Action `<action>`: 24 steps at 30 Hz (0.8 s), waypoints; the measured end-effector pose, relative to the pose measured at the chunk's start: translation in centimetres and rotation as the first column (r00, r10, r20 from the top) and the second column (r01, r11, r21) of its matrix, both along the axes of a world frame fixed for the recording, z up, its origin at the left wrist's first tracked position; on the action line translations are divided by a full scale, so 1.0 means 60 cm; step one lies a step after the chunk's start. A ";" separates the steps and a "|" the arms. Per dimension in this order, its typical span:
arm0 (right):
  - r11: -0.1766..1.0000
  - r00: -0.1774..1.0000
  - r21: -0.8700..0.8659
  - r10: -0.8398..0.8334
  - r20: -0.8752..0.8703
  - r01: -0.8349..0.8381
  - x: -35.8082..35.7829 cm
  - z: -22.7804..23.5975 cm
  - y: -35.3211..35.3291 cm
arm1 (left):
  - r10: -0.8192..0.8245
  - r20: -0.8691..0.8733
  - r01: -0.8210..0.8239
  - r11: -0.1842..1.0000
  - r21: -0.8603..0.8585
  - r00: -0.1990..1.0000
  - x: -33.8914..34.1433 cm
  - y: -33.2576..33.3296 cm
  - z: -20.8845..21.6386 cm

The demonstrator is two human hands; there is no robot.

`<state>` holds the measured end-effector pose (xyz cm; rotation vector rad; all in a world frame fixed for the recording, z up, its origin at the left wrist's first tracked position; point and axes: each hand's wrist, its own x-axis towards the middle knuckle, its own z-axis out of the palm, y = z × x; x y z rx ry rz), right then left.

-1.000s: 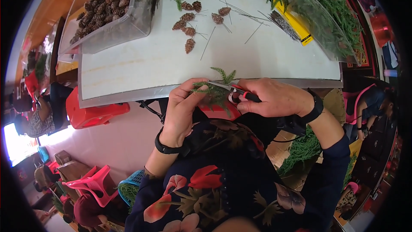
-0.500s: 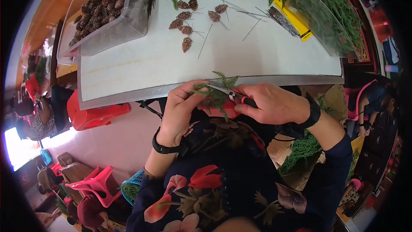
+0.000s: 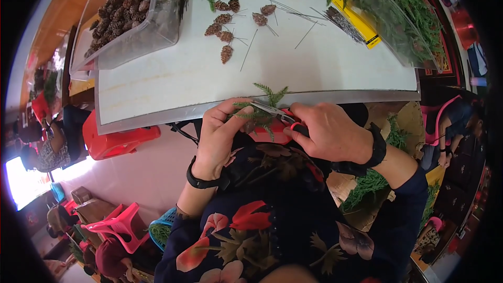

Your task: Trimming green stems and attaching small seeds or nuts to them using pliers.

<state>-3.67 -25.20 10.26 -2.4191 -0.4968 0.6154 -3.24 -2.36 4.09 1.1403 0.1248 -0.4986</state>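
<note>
Just off the table's near edge, my left hand (image 3: 218,132) pinches a green artificial pine sprig (image 3: 271,95) between thumb and fingers. A brownish shape shows among its lower needles, too covered to make out fully. Wrapped round the red-and-black handles of long-nose pliers (image 3: 273,110) is my right hand (image 3: 336,132). The pliers' jaws point left and reach the sprig beside my left fingertips; what they grip there is hidden. On the white table (image 3: 173,86) beyond lie several small pine cones (image 3: 225,36) with wire stems, and loose thin wires (image 3: 249,50).
A clear bin of pine cones (image 3: 170,34) stands at the far left. Another clear bin (image 3: 390,31) with green sprigs is at the right, beside a yellow packet (image 3: 353,18) of wires. Red stool (image 3: 118,139) at left; cardboard box (image 3: 408,126) with greenery at right. People sit on both sides.
My right hand has turned and dipped slightly, tilting the pliers' handles down. The sprig has shifted a little left and up. My left hand stays almost still.
</note>
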 end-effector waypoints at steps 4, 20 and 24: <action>0.998 0.999 0.048 0.035 0.011 -0.035 0.013 -0.001 -0.012 | 0.004 -0.005 -0.003 1.000 0.023 1.000 0.000 0.000 0.001; 0.974 0.983 0.139 0.173 0.062 -0.180 0.026 -0.014 -0.016 | -0.173 -0.200 0.119 0.959 -0.256 0.964 0.005 0.005 0.008; 0.970 0.977 0.155 0.168 0.135 -0.188 0.022 -0.021 -0.019 | -0.239 -0.183 0.165 0.923 -0.346 0.954 0.010 0.006 0.004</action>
